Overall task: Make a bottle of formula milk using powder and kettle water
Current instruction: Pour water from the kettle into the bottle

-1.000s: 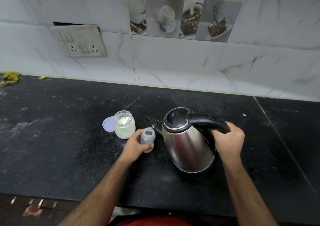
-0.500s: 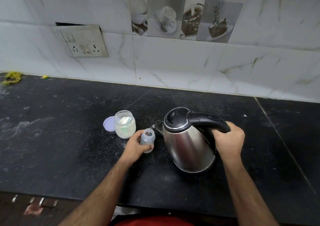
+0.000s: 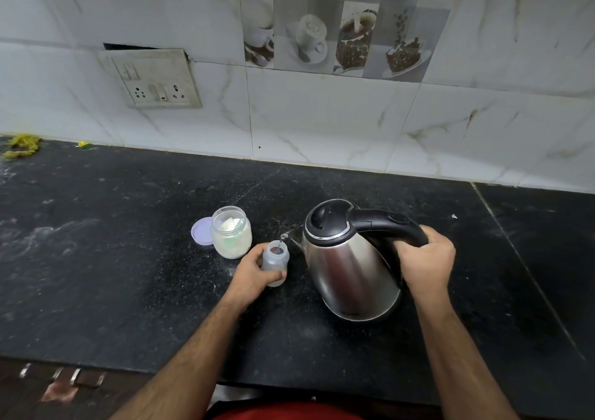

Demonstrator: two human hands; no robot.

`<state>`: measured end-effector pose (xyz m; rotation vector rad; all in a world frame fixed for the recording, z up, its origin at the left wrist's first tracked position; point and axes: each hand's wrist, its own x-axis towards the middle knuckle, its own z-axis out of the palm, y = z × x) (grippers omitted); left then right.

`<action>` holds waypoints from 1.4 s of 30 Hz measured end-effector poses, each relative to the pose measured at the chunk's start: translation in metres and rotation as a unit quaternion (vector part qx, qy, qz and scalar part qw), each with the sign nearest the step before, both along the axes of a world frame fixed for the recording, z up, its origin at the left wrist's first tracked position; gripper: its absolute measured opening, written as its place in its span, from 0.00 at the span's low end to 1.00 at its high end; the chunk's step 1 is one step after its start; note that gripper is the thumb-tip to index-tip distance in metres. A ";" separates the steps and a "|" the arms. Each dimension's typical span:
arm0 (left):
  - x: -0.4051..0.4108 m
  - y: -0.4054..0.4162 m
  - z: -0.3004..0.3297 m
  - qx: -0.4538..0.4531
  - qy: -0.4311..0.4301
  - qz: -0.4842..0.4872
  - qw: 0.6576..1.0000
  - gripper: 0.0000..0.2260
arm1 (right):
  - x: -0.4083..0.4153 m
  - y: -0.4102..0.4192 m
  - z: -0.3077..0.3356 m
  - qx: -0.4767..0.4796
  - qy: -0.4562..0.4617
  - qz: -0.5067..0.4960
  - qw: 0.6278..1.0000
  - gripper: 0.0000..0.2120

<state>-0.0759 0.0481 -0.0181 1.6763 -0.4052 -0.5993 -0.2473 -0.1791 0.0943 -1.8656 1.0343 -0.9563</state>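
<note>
A small clear baby bottle [image 3: 274, 262] stands upright on the black counter, with my left hand [image 3: 254, 274] wrapped around its lower part. My right hand [image 3: 425, 260] grips the black handle of a steel kettle [image 3: 349, 262], which is tilted left. The spout sits just above the bottle's open mouth and a thin stream of water runs into it. An open glass jar of white powder [image 3: 231, 232] with a scoop inside stands just left of the bottle.
The jar's lilac lid [image 3: 200, 231] lies flat behind the jar on the left. A tiled wall with a socket panel [image 3: 154, 80] rises at the back. Yellow scraps [image 3: 21, 145] lie at the counter's far left. The counter's front edge [image 3: 96, 363] is near me.
The kettle has tipped a little further left and water now runs from the spout into the bottle. Both hands keep their holds.
</note>
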 end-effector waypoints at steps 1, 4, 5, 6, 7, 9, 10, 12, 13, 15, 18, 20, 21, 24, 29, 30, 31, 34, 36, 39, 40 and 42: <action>0.000 0.000 0.000 -0.002 0.000 0.001 1.000 0.26 | 0.000 0.000 0.000 0.002 0.000 0.000 1.000 0.06; -0.001 0.000 0.000 -0.001 -0.001 0.004 1.000 0.25 | 0.000 0.000 0.000 -0.001 0.004 0.000 1.000 0.06; -0.001 0.000 0.000 -0.002 -0.001 0.003 1.000 0.26 | 0.000 0.000 0.000 -0.001 0.004 0.000 1.000 0.06; -0.001 0.000 0.000 -0.002 -0.001 0.003 1.000 0.26 | 0.000 0.000 0.000 -0.002 0.003 0.001 1.000 0.06; -0.001 -0.001 0.000 -0.004 0.000 0.004 1.000 0.26 | 0.000 0.000 0.000 -0.004 0.002 0.000 1.000 0.06; -0.002 -0.001 0.002 -0.007 0.001 0.006 1.000 0.26 | 0.001 0.001 0.001 -0.008 0.000 -0.002 1.000 0.07; -0.002 -0.001 0.003 -0.007 0.001 0.008 1.000 0.25 | 0.001 0.001 0.001 -0.009 -0.001 -0.003 1.000 0.07; -0.003 -0.002 0.003 -0.007 -0.001 0.010 1.000 0.25 | 0.002 0.001 0.001 -0.012 -0.001 -0.003 1.000 0.08; -0.003 -0.001 0.003 -0.008 0.000 0.010 1.000 0.25 | 0.002 0.001 0.001 -0.014 -0.001 -0.003 1.000 0.08; -0.003 -0.001 0.004 -0.009 0.001 0.009 1.000 0.25 | 0.002 0.001 0.002 -0.015 -0.003 -0.002 1.000 0.09; -0.003 -0.001 0.005 -0.009 -0.001 0.009 1.000 0.25 | 0.001 0.001 0.003 -0.014 -0.002 0.000 1.000 0.09; -0.003 -0.001 0.004 -0.010 -0.001 0.008 1.000 0.25 | 0.001 0.001 0.003 -0.016 -0.004 0.002 1.000 0.09; -0.003 -0.001 0.003 -0.010 -0.002 0.008 1.000 0.25 | 0.002 0.001 0.003 -0.020 -0.005 0.002 1.000 0.09; -0.002 0.001 0.001 -0.011 0.001 0.008 1.000 0.26 | 0.003 0.000 0.003 -0.025 -0.006 0.001 1.000 0.09; -0.001 0.001 0.001 -0.008 0.000 0.007 1.000 0.25 | 0.003 0.001 0.004 -0.025 -0.002 0.002 1.000 0.09; -0.001 0.001 0.001 -0.010 0.001 0.007 1.000 0.25 | 0.003 0.001 0.005 -0.024 -0.001 0.002 1.000 0.09; -0.001 0.001 0.001 -0.011 0.002 0.008 1.000 0.25 | 0.003 0.001 0.005 -0.024 0.000 0.002 1.000 0.10; -0.001 0.002 0.000 -0.011 0.005 0.009 1.000 0.26 | 0.003 0.002 0.005 -0.028 0.001 0.003 1.000 0.11; -0.001 0.002 -0.001 -0.009 0.006 0.008 1.000 0.26 | 0.003 0.002 0.005 -0.032 0.001 0.004 0.999 0.10; -0.001 0.002 -0.001 -0.014 0.005 0.011 1.000 0.26 | 0.003 0.003 0.004 -0.035 0.003 0.003 0.999 0.09; -0.001 0.002 -0.002 -0.016 0.006 0.012 1.000 0.26 | 0.003 0.003 0.005 -0.033 0.002 0.003 0.999 0.08; -0.001 0.003 -0.002 -0.017 0.008 0.011 1.000 0.25 | 0.002 0.004 0.005 -0.029 0.002 0.003 1.000 0.08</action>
